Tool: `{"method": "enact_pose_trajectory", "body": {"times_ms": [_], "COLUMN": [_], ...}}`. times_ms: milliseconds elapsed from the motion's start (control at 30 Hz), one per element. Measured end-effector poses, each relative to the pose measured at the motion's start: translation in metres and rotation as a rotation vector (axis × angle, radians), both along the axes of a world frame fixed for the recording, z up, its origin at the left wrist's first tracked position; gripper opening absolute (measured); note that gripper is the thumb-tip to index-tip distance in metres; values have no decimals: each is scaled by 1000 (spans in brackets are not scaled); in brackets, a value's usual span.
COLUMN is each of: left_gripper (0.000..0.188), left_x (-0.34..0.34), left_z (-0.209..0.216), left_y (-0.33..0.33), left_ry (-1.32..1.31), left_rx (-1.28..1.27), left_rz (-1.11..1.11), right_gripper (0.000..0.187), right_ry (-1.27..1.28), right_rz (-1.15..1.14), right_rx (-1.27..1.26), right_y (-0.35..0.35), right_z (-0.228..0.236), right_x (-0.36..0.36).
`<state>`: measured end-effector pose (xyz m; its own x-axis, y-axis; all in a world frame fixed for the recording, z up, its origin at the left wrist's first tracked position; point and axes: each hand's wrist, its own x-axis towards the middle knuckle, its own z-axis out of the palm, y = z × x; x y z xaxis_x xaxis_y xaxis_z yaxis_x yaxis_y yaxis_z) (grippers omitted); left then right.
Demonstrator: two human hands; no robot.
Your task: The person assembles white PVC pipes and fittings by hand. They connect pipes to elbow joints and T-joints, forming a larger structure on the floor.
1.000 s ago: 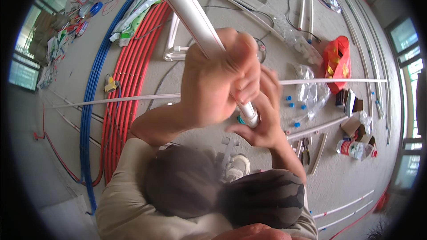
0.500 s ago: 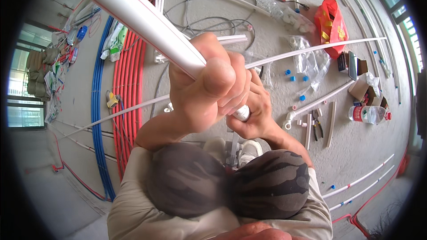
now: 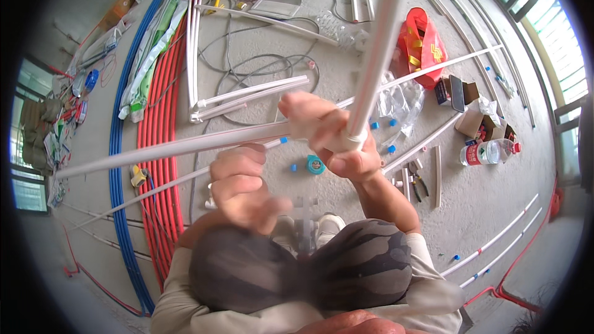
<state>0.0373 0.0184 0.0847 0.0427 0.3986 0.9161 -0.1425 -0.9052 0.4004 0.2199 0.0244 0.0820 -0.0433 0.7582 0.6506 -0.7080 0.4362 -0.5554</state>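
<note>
My right hand (image 3: 349, 142) is closed around a white pipe fitting (image 3: 348, 140) at the lower end of a long white plastic pipe (image 3: 378, 37), which rises out of the top of the view. A second white pipe (image 3: 173, 148) reaches from the far left to the same hand, at an angle to the first. How the two join is hidden by my fingers. My left hand (image 3: 241, 182) hovers below this second pipe, apart from it and smeared by motion. Its fingers are curled loosely, the thumb stands away, and nothing shows in it.
Red pipes (image 3: 162, 173) and blue pipes (image 3: 116, 148) run along the floor at left. A turquoise round roll (image 3: 315, 164), pliers (image 3: 418, 187), a red bag (image 3: 422, 46), a plastic bottle (image 3: 489, 152) and an open carton (image 3: 476, 120) lie around. Grey cable (image 3: 260, 65) loops beyond.
My left hand has let go of the pipe and dropped lower left. The pipe in my right hand has swung from upper left to upright; a second pipe now reaches leftward.
</note>
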Motion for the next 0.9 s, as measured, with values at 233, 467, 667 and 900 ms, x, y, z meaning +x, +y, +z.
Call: {"method": "enact_pose_trajectory", "body": {"times_ms": [233,467,667,900], "left_gripper": [63,98,66,40], "left_x": [23,23,20,-6], "left_z": [-3,-32,-9,1], "left_y": [-14,13,14,2], "left_ry": [10,-139,-64,94], "left_rx": [-489,-764,-580,-566], "left_rz": [-392,-550,-588,-515], "right_gripper": [69,86,104,97], "right_ry": [123,88,-461,-445], "right_rz": [119,154,-150,48], "right_rx": [-47,-102,-268,-389], "right_y": [9,-3,-17,-1], "right_z": [-8,1,19,51], "right_x": [2,-15,-3,2]}}
